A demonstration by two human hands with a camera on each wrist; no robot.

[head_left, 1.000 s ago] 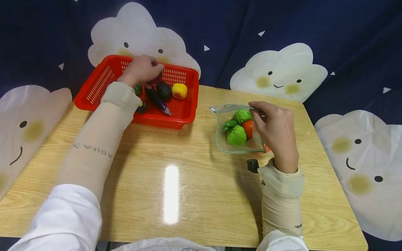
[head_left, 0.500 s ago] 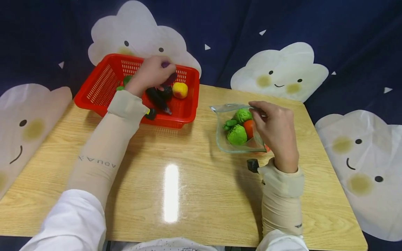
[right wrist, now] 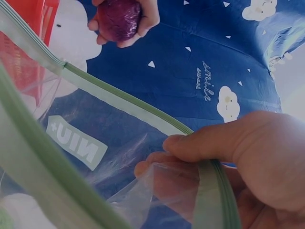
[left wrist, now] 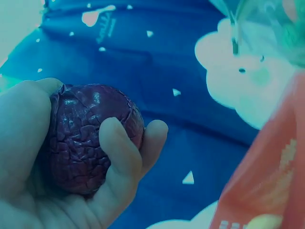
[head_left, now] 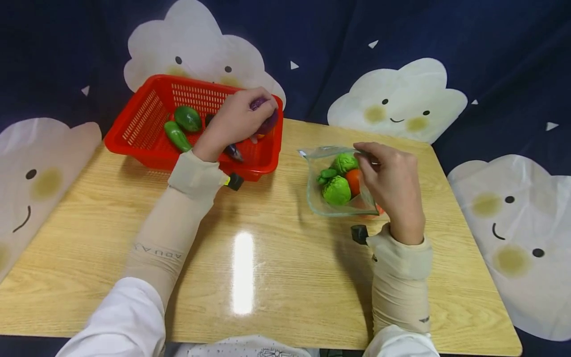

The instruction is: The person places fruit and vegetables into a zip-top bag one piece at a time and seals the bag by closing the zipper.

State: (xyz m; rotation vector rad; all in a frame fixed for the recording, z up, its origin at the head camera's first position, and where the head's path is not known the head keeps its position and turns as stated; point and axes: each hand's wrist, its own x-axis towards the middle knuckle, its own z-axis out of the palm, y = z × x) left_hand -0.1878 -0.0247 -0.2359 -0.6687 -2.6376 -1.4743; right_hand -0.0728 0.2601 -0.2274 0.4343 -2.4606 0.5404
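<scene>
A wrinkled purple cabbage [left wrist: 81, 143] is gripped by my left hand [head_left: 236, 119], its fingers and thumb curled round it. In the head view this hand is over the right end of the red basket [head_left: 156, 159]. My right hand [head_left: 394, 181] pinches the rim of a clear zip bag [right wrist: 114, 107] between thumb and fingers, and the bag's mouth stands open. Inside the bag lie two leafy green balls like cabbages [head_left: 336, 191], an orange-red tomato [head_left: 353, 181] and a small green vegetable [head_left: 327, 175].
The basket holds an oval green fruit [head_left: 188, 119], a long green vegetable [head_left: 177, 136] and an eggplant [head_left: 234, 152], partly hidden by my left arm. The wooden table [head_left: 285, 277] ends at a dark blue cloth [head_left: 308, 89] with cloud faces.
My left hand has moved right across the basket with the purple cabbage, uncovering the green vegetables at left and covering the yellow fruit. The right hand and bag have hardly moved.
</scene>
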